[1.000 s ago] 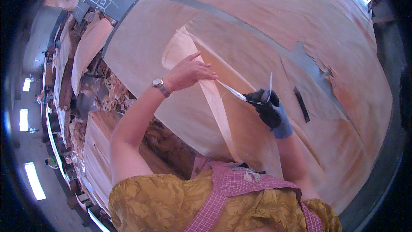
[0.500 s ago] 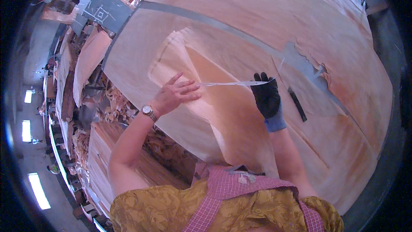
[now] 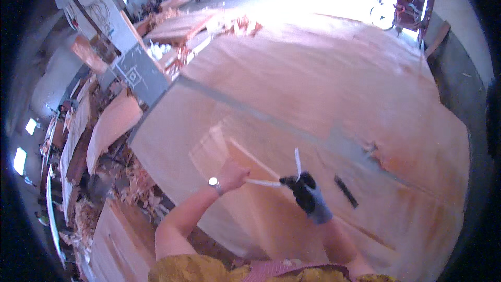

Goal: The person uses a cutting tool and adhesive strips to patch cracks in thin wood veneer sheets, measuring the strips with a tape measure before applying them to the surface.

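A narrow white strip [image 3: 263,182] stretches between my two hands, and its free end rises above the right one. My bare left hand [image 3: 234,174], with a watch [image 3: 213,181] at the wrist, is closed on one end of it. In a black and blue glove, my right hand [image 3: 307,193] grips the strip farther along. Below both hands lies a pale, folded-looking piece of thin wood veneer [image 3: 261,214] on wide veneer sheets. A dark flat bar [image 3: 346,191] rests on the sheets, right of my gloved hand and apart from it.
The large veneer sheets [image 3: 313,68] spread far ahead, with a torn edge [image 3: 377,156] over a grey gap at the right. Stacked boards [image 3: 117,240] and scraps [image 3: 141,177] crowd the left side. A grey post [image 3: 136,75] stands at the far left; a doorway is at the far right.
My view has tilted up, bringing the far room in. The left hand's spread fingers have closed on the strip. My hands are closer together, and the strip's free end stands higher.
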{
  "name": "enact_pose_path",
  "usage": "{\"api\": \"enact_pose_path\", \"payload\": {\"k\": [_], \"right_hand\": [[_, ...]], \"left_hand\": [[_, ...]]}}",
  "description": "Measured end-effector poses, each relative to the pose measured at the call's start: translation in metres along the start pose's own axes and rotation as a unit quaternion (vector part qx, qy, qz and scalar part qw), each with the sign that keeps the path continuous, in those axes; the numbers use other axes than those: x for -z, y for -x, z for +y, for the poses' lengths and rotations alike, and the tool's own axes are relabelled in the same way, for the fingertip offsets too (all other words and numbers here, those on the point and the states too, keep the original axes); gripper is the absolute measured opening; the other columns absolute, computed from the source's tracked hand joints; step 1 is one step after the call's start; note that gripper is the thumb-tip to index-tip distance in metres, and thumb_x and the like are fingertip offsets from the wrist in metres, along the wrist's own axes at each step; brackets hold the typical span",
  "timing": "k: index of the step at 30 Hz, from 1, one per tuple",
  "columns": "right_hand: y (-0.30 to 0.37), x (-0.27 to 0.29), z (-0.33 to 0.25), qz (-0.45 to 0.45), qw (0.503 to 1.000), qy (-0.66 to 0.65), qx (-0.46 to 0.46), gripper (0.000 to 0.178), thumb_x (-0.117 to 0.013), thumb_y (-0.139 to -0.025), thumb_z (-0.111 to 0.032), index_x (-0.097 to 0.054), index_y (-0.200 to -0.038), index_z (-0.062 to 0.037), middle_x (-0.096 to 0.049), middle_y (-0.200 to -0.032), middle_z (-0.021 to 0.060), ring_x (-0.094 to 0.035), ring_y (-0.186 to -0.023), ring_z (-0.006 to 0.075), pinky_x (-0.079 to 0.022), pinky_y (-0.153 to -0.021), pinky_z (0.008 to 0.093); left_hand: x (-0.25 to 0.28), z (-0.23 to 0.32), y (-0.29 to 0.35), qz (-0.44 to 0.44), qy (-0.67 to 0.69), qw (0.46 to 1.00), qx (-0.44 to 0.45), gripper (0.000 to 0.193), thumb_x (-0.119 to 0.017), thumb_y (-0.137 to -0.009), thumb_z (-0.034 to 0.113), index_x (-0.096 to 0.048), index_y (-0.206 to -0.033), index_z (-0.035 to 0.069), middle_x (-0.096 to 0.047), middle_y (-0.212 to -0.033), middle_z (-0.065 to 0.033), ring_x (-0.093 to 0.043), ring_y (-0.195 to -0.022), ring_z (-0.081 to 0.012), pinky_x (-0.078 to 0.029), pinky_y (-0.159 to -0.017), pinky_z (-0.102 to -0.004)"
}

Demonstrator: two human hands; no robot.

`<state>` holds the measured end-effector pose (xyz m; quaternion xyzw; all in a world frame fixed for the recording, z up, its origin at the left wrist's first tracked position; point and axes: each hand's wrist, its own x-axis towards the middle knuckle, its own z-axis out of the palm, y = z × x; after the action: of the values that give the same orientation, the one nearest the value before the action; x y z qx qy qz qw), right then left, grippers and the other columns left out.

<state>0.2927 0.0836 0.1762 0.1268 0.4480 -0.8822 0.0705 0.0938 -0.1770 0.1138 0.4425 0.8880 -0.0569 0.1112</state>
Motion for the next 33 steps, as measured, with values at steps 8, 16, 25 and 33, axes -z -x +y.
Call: {"api": "enact_pose_path", "payload": {"k": [8,16,25,33], "right_hand": [[-0.021,0.026,0.025,0.009,0.985,0.016,0.174,0.030,-0.058,-0.099,-0.034,-0.060,-0.104,-0.0048,-0.068,-0.111,0.0161,-0.064,-0.103,0.0224,-0.050,-0.087,0.0332],[-0.024,0.049,0.023,0.023,0.943,-0.216,0.251,0.035,-0.056,-0.100,-0.032,-0.063,-0.114,-0.0003,-0.068,-0.117,0.0137,-0.064,-0.109,0.0246,-0.050,-0.080,0.0313],[0.131,0.093,-0.050,0.116,0.907,0.228,0.336,0.009,-0.063,-0.093,-0.006,-0.059,-0.101,-0.0047,-0.069,-0.098,0.0123,-0.062,-0.109,0.0249,-0.046,-0.100,0.0457],[0.271,0.198,-0.071,0.473,0.836,0.151,0.236,0.010,-0.061,-0.096,-0.010,-0.060,-0.105,-0.0079,-0.068,-0.082,0.0109,-0.054,-0.055,0.0089,-0.041,-0.047,0.0230]], "left_hand": [[0.000,-0.005,0.007,0.031,-0.007,0.999,-0.035,0.016,-0.069,-0.086,0.031,-0.070,-0.101,0.025,-0.069,-0.085,-0.0039,-0.061,-0.099,-0.0255,-0.029,-0.112,-0.0480],[-0.016,-0.032,0.014,-0.009,-0.022,1.000,-0.018,0.025,-0.065,-0.089,0.035,-0.068,-0.110,0.021,-0.070,-0.092,-0.0058,-0.063,-0.100,-0.0272,-0.027,-0.112,-0.0533],[-0.015,0.016,0.009,0.085,0.070,0.993,-0.042,0.022,-0.066,-0.084,0.020,-0.068,-0.105,0.013,-0.068,-0.099,-0.0098,-0.060,-0.104,-0.0284,-0.031,-0.110,-0.0526],[0.005,0.276,-0.126,0.197,0.212,0.910,-0.298,0.032,-0.065,-0.086,0.015,-0.062,-0.117,0.008,-0.065,-0.117,-0.0107,-0.056,-0.117,-0.0291,-0.038,-0.106,-0.0468]]}}
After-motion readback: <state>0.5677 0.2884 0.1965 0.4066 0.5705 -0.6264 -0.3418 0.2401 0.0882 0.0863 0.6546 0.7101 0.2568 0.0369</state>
